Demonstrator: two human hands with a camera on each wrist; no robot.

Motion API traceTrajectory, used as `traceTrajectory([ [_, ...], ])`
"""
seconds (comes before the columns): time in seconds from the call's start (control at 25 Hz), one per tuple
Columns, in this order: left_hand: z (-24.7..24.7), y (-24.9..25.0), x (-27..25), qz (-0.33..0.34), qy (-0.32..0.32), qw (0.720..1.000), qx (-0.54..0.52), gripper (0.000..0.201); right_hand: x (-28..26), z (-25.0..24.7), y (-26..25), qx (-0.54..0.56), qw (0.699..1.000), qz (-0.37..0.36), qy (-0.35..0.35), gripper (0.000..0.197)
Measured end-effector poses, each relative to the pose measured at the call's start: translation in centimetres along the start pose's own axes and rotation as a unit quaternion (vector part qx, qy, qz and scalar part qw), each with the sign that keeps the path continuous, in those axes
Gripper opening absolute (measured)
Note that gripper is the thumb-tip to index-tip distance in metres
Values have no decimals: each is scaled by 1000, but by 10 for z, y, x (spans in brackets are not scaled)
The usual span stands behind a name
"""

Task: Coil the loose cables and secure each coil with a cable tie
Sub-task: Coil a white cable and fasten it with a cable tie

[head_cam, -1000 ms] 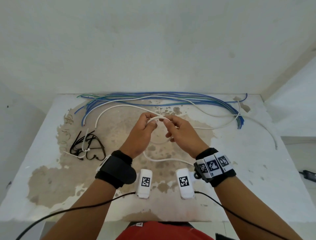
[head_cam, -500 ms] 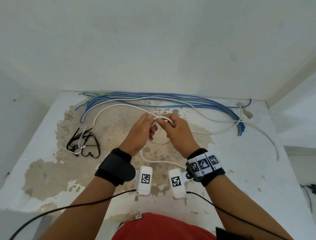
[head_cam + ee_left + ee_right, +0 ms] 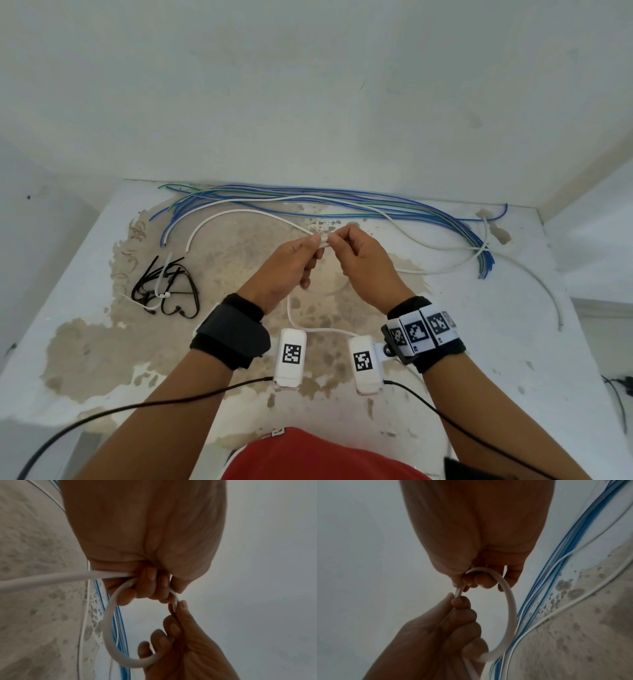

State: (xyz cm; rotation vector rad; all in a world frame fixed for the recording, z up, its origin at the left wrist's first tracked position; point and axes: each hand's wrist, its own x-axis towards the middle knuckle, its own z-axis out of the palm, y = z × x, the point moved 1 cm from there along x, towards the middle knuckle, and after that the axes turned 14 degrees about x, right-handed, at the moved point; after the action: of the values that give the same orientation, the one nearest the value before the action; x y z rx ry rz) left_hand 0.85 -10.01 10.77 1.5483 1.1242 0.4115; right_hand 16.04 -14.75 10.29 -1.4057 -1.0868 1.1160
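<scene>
A thick white cable [image 3: 239, 213] curves from the table's left side up to my two hands in the middle. My left hand [image 3: 317, 242] pinches it and my right hand [image 3: 333, 242] pinches it right beside, with only a short piece between them. In the left wrist view the white cable [image 3: 109, 622] forms one round loop under my curled left fingers [image 3: 150, 586], and its far side runs into the right hand [image 3: 178, 639]. The right wrist view shows the same loop [image 3: 511, 601] between my right fingers [image 3: 476, 580] and the left hand [image 3: 453, 622]. The cable's tail [image 3: 294, 317] lies toward me.
A bundle of long blue, green and thin white cables [image 3: 342, 202] lies along the table's far edge by the wall. A black cable coil [image 3: 171, 294] bound with a white tie [image 3: 163, 294] sits at the left. The stained white table [image 3: 486, 349] ends near my wrists.
My hands have come closer together and risen slightly. The white cable's arch between them has shrunk to a short straight piece, with the loop drawn tighter below.
</scene>
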Motion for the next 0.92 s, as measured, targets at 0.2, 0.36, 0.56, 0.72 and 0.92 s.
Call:
traceTrajectory([
  [0.2, -18, -7, 12, -21, 170, 959, -226, 35, -13, 5, 5, 2, 992, 71, 108, 39],
  [0.36, -28, -6, 16, -34, 179, 902, -391, 34, -43, 21, 13, -3, 927, 341, -158, 73],
  [0.56, -25, -17, 13, -57, 171, 895, -408, 32, -27, 26, 47, 462, 774, 411, 138, 50],
  [0.72, -26, -28, 5, -76, 159, 910, -374, 27, -18, 12, 48, 525, 739, 323, 270, 25],
  [0.92, -25, -24, -7, -152, 49, 948, -274, 25, -30, 7, 23, 330, 890, 270, 160, 17],
])
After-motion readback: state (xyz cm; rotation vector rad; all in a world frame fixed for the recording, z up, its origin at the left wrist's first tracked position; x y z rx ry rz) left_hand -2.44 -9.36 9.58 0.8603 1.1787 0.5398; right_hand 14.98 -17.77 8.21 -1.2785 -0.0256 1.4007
